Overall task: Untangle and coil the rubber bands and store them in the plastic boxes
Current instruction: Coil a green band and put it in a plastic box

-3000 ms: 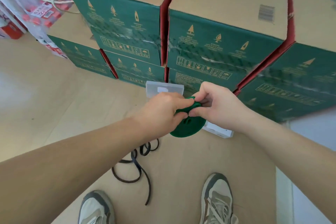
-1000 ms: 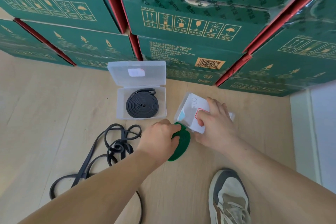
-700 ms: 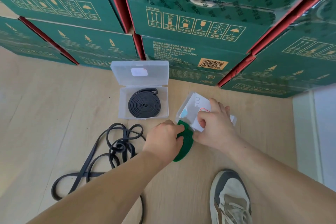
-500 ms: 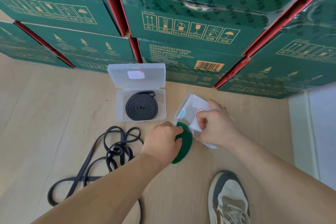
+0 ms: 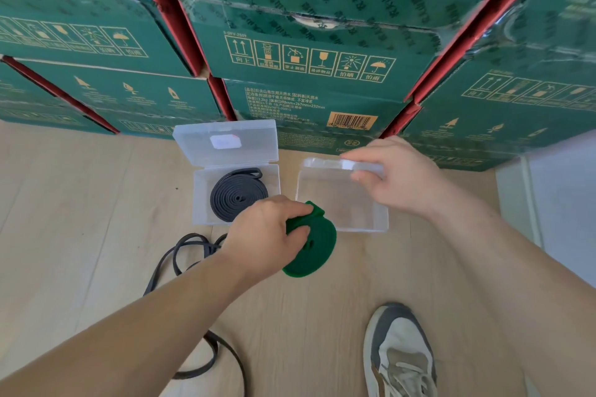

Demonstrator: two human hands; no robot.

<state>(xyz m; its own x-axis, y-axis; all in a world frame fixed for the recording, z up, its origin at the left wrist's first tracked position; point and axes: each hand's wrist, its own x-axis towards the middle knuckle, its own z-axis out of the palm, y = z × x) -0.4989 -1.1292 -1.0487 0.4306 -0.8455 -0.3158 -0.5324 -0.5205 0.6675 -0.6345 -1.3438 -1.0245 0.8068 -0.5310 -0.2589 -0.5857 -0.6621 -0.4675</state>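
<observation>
My left hand (image 5: pixel 269 234) grips a coiled green rubber band (image 5: pixel 314 250) just above the floor, at the near left corner of a clear plastic box (image 5: pixel 342 203). This box lies open with nothing inside. My right hand (image 5: pixel 396 176) pinches its raised lid (image 5: pixel 325 163) at the far edge. To the left stands a second clear box (image 5: pixel 201 200) with its lid up, and a coiled black band (image 5: pixel 238 195) lies in it. A tangled black band (image 5: pixel 190 255) sprawls on the floor, partly hidden by my left forearm.
Stacked green cartons (image 5: pixel 306 51) form a wall right behind both boxes. My shoe (image 5: pixel 400 354) rests on the wooden floor (image 5: pixel 80 219) at the lower right. A white panel (image 5: pixel 561 203) borders the floor on the right.
My right hand has lifted the lid of the right box fully up, so the box is now open. My left hand still holds the green coil beside it.
</observation>
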